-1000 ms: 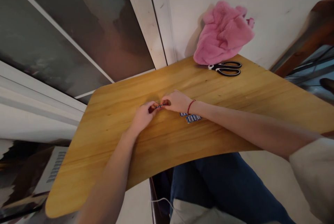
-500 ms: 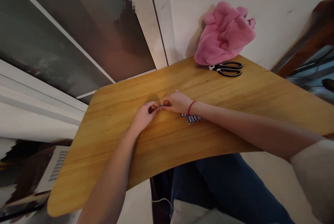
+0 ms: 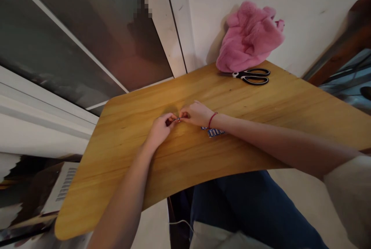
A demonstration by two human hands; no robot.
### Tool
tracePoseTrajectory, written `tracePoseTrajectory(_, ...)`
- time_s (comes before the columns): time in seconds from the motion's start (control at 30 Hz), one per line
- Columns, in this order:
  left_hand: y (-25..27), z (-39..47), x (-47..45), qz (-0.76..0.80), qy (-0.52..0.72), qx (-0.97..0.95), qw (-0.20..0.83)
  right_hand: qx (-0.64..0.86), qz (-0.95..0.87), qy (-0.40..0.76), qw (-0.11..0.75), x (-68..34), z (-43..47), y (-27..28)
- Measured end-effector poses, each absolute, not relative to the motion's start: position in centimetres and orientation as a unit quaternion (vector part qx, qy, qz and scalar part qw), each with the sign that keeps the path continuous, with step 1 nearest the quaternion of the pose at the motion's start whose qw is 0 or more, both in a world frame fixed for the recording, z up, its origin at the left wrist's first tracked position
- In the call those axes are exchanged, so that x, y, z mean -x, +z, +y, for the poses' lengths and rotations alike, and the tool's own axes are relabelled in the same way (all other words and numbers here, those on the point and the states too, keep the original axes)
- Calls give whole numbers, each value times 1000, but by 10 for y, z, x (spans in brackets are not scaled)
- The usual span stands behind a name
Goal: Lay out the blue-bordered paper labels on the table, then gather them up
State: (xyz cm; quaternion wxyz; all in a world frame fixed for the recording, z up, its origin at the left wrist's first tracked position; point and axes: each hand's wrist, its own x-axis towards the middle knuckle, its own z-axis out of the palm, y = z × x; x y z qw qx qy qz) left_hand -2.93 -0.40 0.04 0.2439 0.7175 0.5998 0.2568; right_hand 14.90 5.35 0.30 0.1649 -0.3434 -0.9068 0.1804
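My left hand (image 3: 161, 126) and my right hand (image 3: 196, 113) meet above the middle of the wooden table (image 3: 121, 152), fingertips almost touching. Pinched between them is a small, thin blue-and-white piece (image 3: 177, 119), mostly covered by the fingers; its kind is too small to make out. The fingers of both hands are closed on it. Just below my right wrist, which wears a red cord bracelet (image 3: 213, 120), a blue-and-white patterned strip (image 3: 215, 132) lies flat on the table. Another bit of the same pattern (image 3: 204, 128) shows beside it, partly hidden by the wrist.
Black-handled scissors (image 3: 255, 76) lie at the back of the table, blades partly under a pink plush cloth (image 3: 251, 38) that leans against the white wall (image 3: 301, 21). A framed glass panel (image 3: 95, 28) stands behind the table's left side.
The small piece has turned or slid between my fingers, so less of its blue-and-white face shows. Both hands stay in nearly the same place.
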Motion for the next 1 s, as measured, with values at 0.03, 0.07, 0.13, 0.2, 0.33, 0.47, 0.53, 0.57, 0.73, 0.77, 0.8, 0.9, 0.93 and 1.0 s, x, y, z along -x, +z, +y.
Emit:
tracePoseTrajectory(0.03,0,-4,29,603,256,-717,240,345,-905,183,167,-149,54,3)
tracePoseTrajectory(0.07,1,-4,28,605,257,-715,238,345,-904,188,170,-149,54,3)
tracePoseTrajectory(0.13,2,-4,29,603,264,-712,243,340,-901,202,179,-150,54,4)
tracePoseTrajectory(0.2,5,-5,29,597,286,-711,237,332,-896,227,187,-151,55,7)
tracePoseTrajectory(0.33,18,-12,25,607,308,-671,293,309,-869,316,222,-166,62,19)
tracePoseTrajectory(0.47,27,-31,5,594,259,-633,424,356,-798,375,310,-209,77,27)
tracePoseTrajectory(0.53,24,-41,-8,587,241,-630,448,396,-770,381,325,-235,84,25)
tracePoseTrajectory(0.57,21,-45,-14,590,237,-628,449,412,-759,381,331,-247,86,22)
tracePoseTrajectory(0.73,7,-52,-31,618,240,-640,389,446,-714,404,357,-276,91,6)
tracePoseTrajectory(0.77,6,-52,-33,620,238,-644,380,445,-708,410,364,-276,92,5)
tracePoseTrajectory(0.8,5,-52,-35,624,235,-647,371,443,-703,414,371,-275,92,6)
tracePoseTrajectory(0.9,5,-55,-41,644,228,-646,341,434,-711,409,373,-270,89,12)
tracePoseTrajectory(0.93,5,-56,-44,652,227,-643,331,425,-728,398,362,-269,86,14)
tracePoseTrajectory(1.0,5,-58,-49,664,231,-636,317,390,-789,365,303,-269,76,19)
